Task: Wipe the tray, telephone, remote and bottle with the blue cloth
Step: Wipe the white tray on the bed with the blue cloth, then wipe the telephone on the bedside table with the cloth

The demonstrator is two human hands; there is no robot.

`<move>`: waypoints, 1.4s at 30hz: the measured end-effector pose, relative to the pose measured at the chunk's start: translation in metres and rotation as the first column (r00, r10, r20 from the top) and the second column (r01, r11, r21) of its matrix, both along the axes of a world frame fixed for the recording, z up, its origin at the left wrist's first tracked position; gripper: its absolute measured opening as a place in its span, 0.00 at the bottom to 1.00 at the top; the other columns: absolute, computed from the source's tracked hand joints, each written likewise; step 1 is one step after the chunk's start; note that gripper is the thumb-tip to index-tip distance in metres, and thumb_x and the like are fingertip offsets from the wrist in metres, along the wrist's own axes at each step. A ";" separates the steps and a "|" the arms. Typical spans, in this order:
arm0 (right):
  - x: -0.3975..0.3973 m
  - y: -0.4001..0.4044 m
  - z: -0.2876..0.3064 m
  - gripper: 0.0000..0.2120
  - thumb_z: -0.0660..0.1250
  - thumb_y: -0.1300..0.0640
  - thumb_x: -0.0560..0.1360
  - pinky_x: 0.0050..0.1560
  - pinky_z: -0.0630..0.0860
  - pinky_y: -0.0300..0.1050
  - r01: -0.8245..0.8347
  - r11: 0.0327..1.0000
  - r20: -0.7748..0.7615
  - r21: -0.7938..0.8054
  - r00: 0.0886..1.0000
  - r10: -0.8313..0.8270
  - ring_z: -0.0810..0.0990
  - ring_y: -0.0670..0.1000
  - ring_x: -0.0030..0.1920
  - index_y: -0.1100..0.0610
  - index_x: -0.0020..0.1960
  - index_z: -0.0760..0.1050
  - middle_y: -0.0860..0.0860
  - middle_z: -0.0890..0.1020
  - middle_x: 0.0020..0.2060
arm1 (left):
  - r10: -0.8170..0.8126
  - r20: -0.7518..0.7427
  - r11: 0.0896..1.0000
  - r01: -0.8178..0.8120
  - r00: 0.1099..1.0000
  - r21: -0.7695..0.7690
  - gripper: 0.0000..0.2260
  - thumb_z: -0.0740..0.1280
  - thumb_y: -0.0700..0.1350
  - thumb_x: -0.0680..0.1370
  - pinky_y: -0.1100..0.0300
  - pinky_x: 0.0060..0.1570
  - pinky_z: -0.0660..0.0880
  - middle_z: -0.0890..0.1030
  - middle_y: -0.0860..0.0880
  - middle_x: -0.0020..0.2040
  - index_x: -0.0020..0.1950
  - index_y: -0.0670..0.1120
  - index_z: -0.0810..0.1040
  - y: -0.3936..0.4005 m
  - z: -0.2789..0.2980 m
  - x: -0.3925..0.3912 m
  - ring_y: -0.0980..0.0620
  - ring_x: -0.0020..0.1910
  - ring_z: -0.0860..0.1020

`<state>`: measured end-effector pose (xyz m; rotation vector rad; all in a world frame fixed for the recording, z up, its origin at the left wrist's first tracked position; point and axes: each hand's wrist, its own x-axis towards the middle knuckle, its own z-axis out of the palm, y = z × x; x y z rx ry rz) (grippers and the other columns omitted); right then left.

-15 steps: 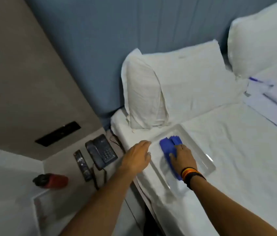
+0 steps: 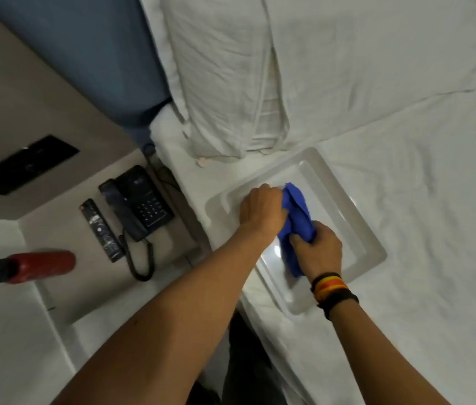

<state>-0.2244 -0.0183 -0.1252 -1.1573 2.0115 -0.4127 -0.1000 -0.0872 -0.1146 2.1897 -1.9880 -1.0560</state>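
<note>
A white rectangular tray (image 2: 356,226) lies on the bed near its left edge. The blue cloth (image 2: 298,217) is bunched up over the tray's middle. My left hand (image 2: 261,210) grips the cloth's upper part, and my right hand (image 2: 320,248), with striped bands at the wrist, grips its lower part. On the bedside table to the left sit a black telephone (image 2: 140,203) with a coiled cord, a black remote (image 2: 101,229) beside it, and a red bottle (image 2: 30,266) with a black cap lying on its side.
A white pillow (image 2: 230,83) stands against the blue headboard (image 2: 90,54) just behind the tray. White bed sheet (image 2: 420,200) spreads to the right. A black socket panel (image 2: 23,165) is set in the beige wall above the bedside table.
My left hand moved from the tray's left rim onto the cloth, so both hands now hold it. The head camera tilted down and closer.
</note>
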 end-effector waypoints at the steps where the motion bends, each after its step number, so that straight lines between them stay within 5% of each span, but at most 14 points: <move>1: 0.006 -0.001 0.009 0.07 0.70 0.52 0.70 0.37 0.74 0.50 0.015 0.999 0.052 -0.042 0.999 -0.013 0.77 0.55 0.36 0.54 0.38 0.74 0.55 0.80 0.36 | 0.051 -0.067 0.999 -0.051 0.996 0.002 0.07 0.71 0.46 0.81 0.49 0.50 0.77 0.84 0.41 0.55 0.51 0.43 0.83 -0.001 0.009 0.010 0.38 0.57 0.83; 3: 0.021 -0.003 0.033 0.09 0.69 0.50 0.73 0.38 0.71 0.46 0.014 0.993 0.137 -0.118 0.991 0.003 0.77 0.53 0.37 0.54 0.40 0.74 0.54 0.80 0.37 | 0.130 -0.199 0.989 -0.140 0.971 -0.036 0.13 0.73 0.48 0.79 0.51 0.43 0.75 0.80 0.43 0.46 0.37 0.47 0.76 -0.002 0.030 0.037 0.39 0.50 0.82; 6: 0.060 -0.010 0.061 0.08 0.68 0.50 0.77 0.39 0.71 0.39 -0.044 0.981 0.282 -0.191 0.954 0.098 0.78 0.50 0.39 0.54 0.45 0.75 0.53 0.80 0.40 | 0.230 -0.353 0.966 -0.258 0.907 -0.032 0.18 0.78 0.47 0.77 0.57 0.41 0.72 0.78 0.49 0.42 0.34 0.52 0.72 0.002 0.056 0.099 0.50 0.41 0.79; 10: 0.141 -0.021 0.059 0.07 0.68 0.53 0.77 0.42 0.76 0.40 -0.249 0.949 0.415 -0.195 0.856 0.309 0.81 0.48 0.43 0.54 0.53 0.77 0.51 0.83 0.44 | 0.597 -0.637 0.750 -0.621 0.488 0.228 0.08 0.78 0.38 0.78 0.62 0.38 0.83 0.86 0.48 0.45 0.54 0.46 0.84 0.023 0.055 0.199 0.53 0.43 0.84; 14: 0.223 -0.033 0.017 0.09 0.69 0.54 0.77 0.45 0.76 0.47 -0.421 0.904 0.442 -0.078 0.798 0.410 0.81 0.54 0.45 0.56 0.54 0.75 0.52 0.83 0.45 | 0.721 -0.635 0.554 -0.781 0.277 0.289 0.12 0.73 0.40 0.82 0.64 0.39 0.85 0.87 0.45 0.54 0.65 0.42 0.83 0.049 0.015 0.284 0.47 0.52 0.86; 19: 0.326 -0.064 -0.045 0.10 0.70 0.53 0.76 0.50 0.80 0.51 -0.475 0.878 0.470 -0.068 0.761 0.448 0.82 0.54 0.48 0.56 0.54 0.75 0.52 0.83 0.47 | 0.725 -0.688 0.341 -0.885 0.034 0.316 0.08 0.66 0.42 0.86 0.62 0.45 0.84 0.86 0.47 0.56 0.64 0.48 0.79 0.052 -0.050 0.371 0.48 0.54 0.85; 20: 0.338 -0.072 -0.059 0.13 0.71 0.52 0.75 0.52 0.80 0.52 -0.501 0.863 0.466 -0.065 0.750 0.471 0.82 0.53 0.49 0.57 0.55 0.76 0.53 0.84 0.50 | 0.735 -0.674 0.324 -0.908 0.066 0.264 0.09 0.65 0.42 0.87 0.61 0.49 0.84 0.86 0.47 0.59 0.66 0.49 0.79 0.056 -0.061 0.379 0.49 0.56 0.85; 22: 0.355 -0.085 -0.092 0.22 0.71 0.44 0.72 0.54 0.79 0.51 -0.679 0.734 0.273 -0.021 0.702 0.658 0.81 0.55 0.51 0.56 0.61 0.75 0.54 0.83 0.53 | 0.788 -0.517 0.381 -0.924 0.334 -0.016 0.13 0.64 0.42 0.85 0.54 0.58 0.84 0.87 0.45 0.63 0.69 0.47 0.81 0.081 -0.098 0.389 0.48 0.60 0.85; 25: 0.362 -0.096 -0.135 0.40 0.67 0.31 0.68 0.68 0.71 0.59 -0.837 0.547 -0.097 0.024 0.543 0.834 0.70 0.60 0.69 0.52 0.73 0.65 0.56 0.73 0.69 | 0.684 -0.179 0.646 -0.702 0.707 -0.300 0.20 0.66 0.45 0.81 0.39 0.69 0.79 0.85 0.41 0.67 0.73 0.45 0.81 0.142 -0.163 0.376 0.39 0.68 0.81; 28: 0.376 -0.093 -0.165 0.47 0.60 0.27 0.71 0.77 0.53 0.63 -0.904 0.411 -0.260 -0.114 0.427 0.866 0.49 0.62 0.79 0.50 0.80 0.47 0.56 0.52 0.80 | 0.497 -0.004 0.816 -0.469 0.868 -0.338 0.33 0.62 0.62 0.81 0.33 0.83 0.52 0.75 0.43 0.80 0.82 0.45 0.72 0.176 -0.213 0.346 0.33 0.84 0.63; 30: 0.395 -0.085 -0.182 0.48 0.56 0.26 0.72 0.76 0.48 0.69 -0.947 0.305 -0.313 -0.098 0.321 0.894 0.42 0.61 0.80 0.49 0.80 0.41 0.55 0.45 0.81 | 0.496 0.004 0.821 -0.467 0.868 -0.329 0.41 0.60 0.69 0.80 0.33 0.84 0.39 0.67 0.45 0.85 0.86 0.45 0.63 0.178 -0.235 0.331 0.33 0.87 0.52; 32: 0.413 -0.080 -0.191 0.45 0.54 0.28 0.74 0.74 0.44 0.71 -0.948 0.302 -0.331 -0.103 0.319 0.888 0.40 0.61 0.80 0.49 0.80 0.41 0.54 0.44 0.81 | 0.563 -0.019 0.782 -0.539 0.827 -0.314 0.44 0.66 0.68 0.79 0.36 0.82 0.30 0.63 0.47 0.87 0.88 0.46 0.58 0.168 -0.247 0.327 0.33 0.87 0.46; 38: 0.434 -0.064 -0.190 0.32 0.56 0.55 0.77 0.78 0.50 0.64 -0.946 0.192 -0.322 -0.260 0.272 0.907 0.44 0.58 0.80 0.52 0.80 0.52 0.52 0.52 0.81 | 0.647 -0.029 0.672 -0.587 0.762 -0.450 0.36 0.72 0.64 0.80 0.27 0.81 0.42 0.75 0.52 0.81 0.83 0.47 0.71 0.146 -0.255 0.332 0.30 0.85 0.58; 42: 0.400 -0.046 -0.189 0.27 0.57 0.59 0.79 0.77 0.55 0.64 -0.987 -0.015 -0.441 -0.158 0.056 0.896 0.41 0.57 0.80 0.48 0.77 0.59 0.47 0.52 0.81 | 0.642 -0.026 0.688 -0.592 0.766 -0.420 0.34 0.71 0.63 0.81 0.34 0.81 0.32 0.72 0.52 0.82 0.83 0.48 0.71 0.143 -0.248 0.333 0.30 0.86 0.56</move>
